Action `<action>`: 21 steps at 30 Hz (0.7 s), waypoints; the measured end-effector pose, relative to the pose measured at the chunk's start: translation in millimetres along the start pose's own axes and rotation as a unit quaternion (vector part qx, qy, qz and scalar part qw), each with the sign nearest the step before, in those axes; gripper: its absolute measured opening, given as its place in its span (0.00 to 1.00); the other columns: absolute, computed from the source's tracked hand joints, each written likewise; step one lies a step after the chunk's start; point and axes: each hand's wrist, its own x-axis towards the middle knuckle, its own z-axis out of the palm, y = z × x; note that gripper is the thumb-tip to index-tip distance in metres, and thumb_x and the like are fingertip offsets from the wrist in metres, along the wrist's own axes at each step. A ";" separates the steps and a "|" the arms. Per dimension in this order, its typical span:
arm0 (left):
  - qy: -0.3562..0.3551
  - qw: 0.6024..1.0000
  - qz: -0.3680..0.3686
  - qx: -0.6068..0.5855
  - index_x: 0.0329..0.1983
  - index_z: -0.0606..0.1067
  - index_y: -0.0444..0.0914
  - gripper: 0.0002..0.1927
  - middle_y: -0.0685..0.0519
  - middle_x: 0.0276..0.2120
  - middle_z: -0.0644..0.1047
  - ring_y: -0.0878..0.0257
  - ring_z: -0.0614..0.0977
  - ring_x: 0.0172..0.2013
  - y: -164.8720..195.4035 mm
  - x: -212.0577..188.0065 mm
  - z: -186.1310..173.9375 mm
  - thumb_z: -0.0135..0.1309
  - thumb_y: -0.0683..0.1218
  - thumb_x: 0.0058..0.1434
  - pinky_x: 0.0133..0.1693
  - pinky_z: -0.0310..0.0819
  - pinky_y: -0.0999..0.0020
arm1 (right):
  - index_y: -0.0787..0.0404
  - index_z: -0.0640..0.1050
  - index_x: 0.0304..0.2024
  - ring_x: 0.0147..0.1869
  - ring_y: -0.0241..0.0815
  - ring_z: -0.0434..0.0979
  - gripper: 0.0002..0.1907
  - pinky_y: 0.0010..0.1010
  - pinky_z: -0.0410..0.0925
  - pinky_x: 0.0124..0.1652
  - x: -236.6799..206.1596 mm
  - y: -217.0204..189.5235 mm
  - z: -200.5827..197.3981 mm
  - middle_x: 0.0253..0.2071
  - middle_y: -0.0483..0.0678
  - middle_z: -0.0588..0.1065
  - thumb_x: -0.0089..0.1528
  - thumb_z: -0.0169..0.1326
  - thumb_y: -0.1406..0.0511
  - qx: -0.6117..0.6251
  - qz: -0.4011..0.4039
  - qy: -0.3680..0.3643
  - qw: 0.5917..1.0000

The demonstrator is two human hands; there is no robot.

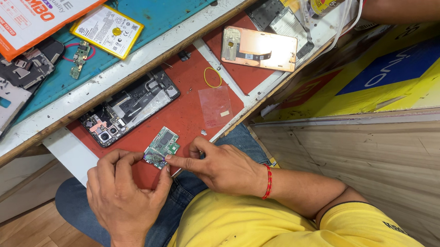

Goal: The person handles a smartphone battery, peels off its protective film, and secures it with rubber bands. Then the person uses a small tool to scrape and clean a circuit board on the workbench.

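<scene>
A long white-edged tabletop (184, 36) is running across the view, carrying a blue work mat (172, 7) on its far side and a red mat (189, 115) on a pulled-out lower section nearer the person. An orange-and-white box (25, 18) is lying at the far left of the blue mat, with a grey phone frame (4, 96) just below it. On the red mat an opened phone (130, 107) is lying with its insides showing, camera end toward the person. A rose-gold back panel (258, 49) is sitting well apart to the right, and a flat yellow battery (106, 31) is resting on the blue mat.

Both hands are working over the near edge of the red mat. The left hand (125, 190) is pinching the lower-left end of a small green circuit board (163, 145) between thumb and forefinger. The right hand (222, 166), with a red thread (268, 181) round its wrist, is closing narrowly on the board's near edge, fingertips touching it. The board is being held tilted, just above the mat and near the opened phone.

The board is looking light, thin and stiff, and probably fragile: its face is crowded with small parts and a metal shield, so the bare edges and corners are seeming the safest places to grip.

Smaller things are lying around: a clear plastic film (215, 106), a yellow rubber band (212, 77) beyond it, and a tiny board with red wire (79, 58).
</scene>
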 end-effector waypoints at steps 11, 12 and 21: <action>0.000 1.000 0.002 0.000 0.41 0.80 0.39 0.24 0.51 0.45 0.74 0.51 0.74 0.46 0.0 -0.4 -0.3 0.71 0.57 0.45 0.45 0.70 0.56 | 0.40 0.69 0.69 0.32 0.49 0.77 0.35 0.38 0.73 0.29 -0.1 -0.2 -0.5 0.47 0.50 0.70 0.61 0.56 0.70 -0.001 0.000 -0.001 1.000; 0.000 1.000 0.002 -0.001 0.41 0.80 0.39 0.24 0.51 0.45 0.74 0.51 0.74 0.46 0.2 -0.4 -0.3 0.71 0.57 0.45 0.45 0.70 0.56 | 0.40 0.69 0.69 0.32 0.49 0.77 0.34 0.38 0.72 0.29 -0.1 -0.3 -0.5 0.47 0.50 0.69 0.61 0.56 0.70 -0.003 0.002 -0.003 1.000; -0.001 1.000 0.005 -0.001 0.40 0.80 0.39 0.24 0.51 0.45 0.74 0.51 0.74 0.45 0.7 -0.1 -1.0 0.71 0.56 0.45 0.45 0.70 0.56 | 0.39 0.69 0.69 0.32 0.49 0.77 0.35 0.38 0.73 0.29 -0.7 -0.1 -0.4 0.47 0.50 0.69 0.61 0.56 0.70 -0.004 0.005 -0.006 1.000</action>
